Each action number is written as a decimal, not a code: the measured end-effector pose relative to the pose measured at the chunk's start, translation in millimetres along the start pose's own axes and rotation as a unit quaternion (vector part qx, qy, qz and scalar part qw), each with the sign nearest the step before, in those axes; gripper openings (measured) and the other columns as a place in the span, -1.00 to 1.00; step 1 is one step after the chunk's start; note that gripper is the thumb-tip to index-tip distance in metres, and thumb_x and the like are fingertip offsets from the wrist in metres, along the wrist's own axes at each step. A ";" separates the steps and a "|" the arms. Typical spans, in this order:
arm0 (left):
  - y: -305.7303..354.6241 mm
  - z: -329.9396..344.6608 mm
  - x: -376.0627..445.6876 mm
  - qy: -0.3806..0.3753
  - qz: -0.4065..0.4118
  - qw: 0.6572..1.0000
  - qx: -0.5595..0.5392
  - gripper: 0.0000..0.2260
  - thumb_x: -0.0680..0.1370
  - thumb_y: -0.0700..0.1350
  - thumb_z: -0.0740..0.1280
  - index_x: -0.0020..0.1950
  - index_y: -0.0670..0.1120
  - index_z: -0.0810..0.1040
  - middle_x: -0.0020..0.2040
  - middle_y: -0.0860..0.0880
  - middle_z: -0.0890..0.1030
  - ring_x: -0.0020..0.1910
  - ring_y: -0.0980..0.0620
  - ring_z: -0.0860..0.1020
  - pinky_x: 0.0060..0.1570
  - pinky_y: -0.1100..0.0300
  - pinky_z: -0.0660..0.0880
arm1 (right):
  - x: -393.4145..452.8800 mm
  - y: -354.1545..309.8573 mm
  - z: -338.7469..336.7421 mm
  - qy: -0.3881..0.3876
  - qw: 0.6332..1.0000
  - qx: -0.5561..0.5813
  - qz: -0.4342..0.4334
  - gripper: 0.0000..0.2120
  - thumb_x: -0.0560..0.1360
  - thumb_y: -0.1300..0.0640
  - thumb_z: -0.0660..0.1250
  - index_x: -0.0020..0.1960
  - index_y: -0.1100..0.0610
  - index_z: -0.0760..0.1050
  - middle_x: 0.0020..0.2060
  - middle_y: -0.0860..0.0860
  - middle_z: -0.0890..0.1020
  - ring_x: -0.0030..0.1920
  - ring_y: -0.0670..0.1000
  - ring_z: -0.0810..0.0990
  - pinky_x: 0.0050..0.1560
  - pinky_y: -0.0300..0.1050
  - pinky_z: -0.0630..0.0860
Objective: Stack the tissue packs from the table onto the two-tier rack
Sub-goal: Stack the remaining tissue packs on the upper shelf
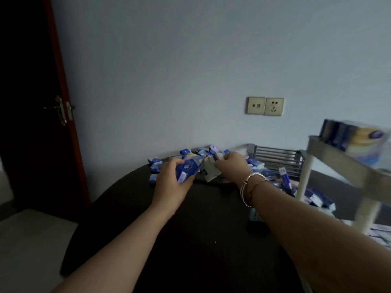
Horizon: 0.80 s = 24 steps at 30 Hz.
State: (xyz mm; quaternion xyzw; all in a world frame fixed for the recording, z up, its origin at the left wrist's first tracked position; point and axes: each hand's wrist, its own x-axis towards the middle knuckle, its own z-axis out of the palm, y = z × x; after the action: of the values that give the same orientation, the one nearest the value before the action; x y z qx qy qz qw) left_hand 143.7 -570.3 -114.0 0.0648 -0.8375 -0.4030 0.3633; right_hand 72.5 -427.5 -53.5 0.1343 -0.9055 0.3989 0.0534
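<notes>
Several small blue tissue packs [257, 163] lie in a heap at the far side of a dark round table [190, 240]. My left hand [169, 180] grips a blue tissue pack [188, 168] lifted a little above the table. My right hand [232, 166], with bracelets on the wrist, pinches a pale tissue pack [210, 172] that hangs tilted beside the blue one. The two-tier rack [342, 161] stands at the right, blurred, with blue packs [351, 138] on its upper tier and more packs [319, 197] under it.
A grey metal wire basket [277, 157] stands against the wall behind the heap. Two wall sockets [264, 105] are above it. A dark wooden door [31, 102] with a handle is at the left. Pale floor shows at the lower left.
</notes>
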 end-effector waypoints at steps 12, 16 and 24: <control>174.5 -100.1 -40.4 -0.012 0.180 0.979 -0.094 -0.57 0.44 -0.22 0.47 0.29 -0.08 0.50 0.15 -0.05 0.47 -0.02 0.43 0.46 -0.09 0.60 0.35 | -128.0 -84.0 -133.1 -0.099 0.874 0.475 -0.038 -0.72 0.50 0.15 0.30 0.18 0.24 0.46 -0.02 0.18 0.63 -0.12 0.06 0.64 0.08 -0.02 0.55; 226.4 -88.6 -47.2 -0.009 0.111 0.976 -0.188 -0.62 0.50 0.00 0.41 0.29 0.04 0.44 0.10 0.13 0.47 0.00 0.31 0.47 -0.14 0.48 0.36 | -138.7 -69.5 -178.4 -0.032 0.868 0.488 -0.085 -0.56 0.48 0.14 0.38 0.29 0.27 0.39 0.00 0.18 0.60 -0.13 0.05 0.62 -0.22 -0.18 0.56; 304.0 -22.4 -42.6 -0.106 -0.203 0.862 -0.452 -0.43 0.44 0.40 0.19 -0.05 -0.10 0.59 -0.18 -0.11 0.66 -0.21 0.01 0.56 -0.08 0.13 0.50 | -170.2 -35.2 -232.6 0.076 0.880 0.398 -0.247 -0.69 0.46 0.27 0.41 0.08 0.17 0.33 0.01 0.19 0.63 -0.01 0.08 0.64 0.04 -0.06 0.59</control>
State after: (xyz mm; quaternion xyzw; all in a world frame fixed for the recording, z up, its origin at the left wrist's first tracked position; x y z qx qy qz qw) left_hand 245.6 -364.6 91.0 0.0189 -0.5648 -0.8068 0.1723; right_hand 243.2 -244.7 93.9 0.3326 -0.6012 0.7087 0.1604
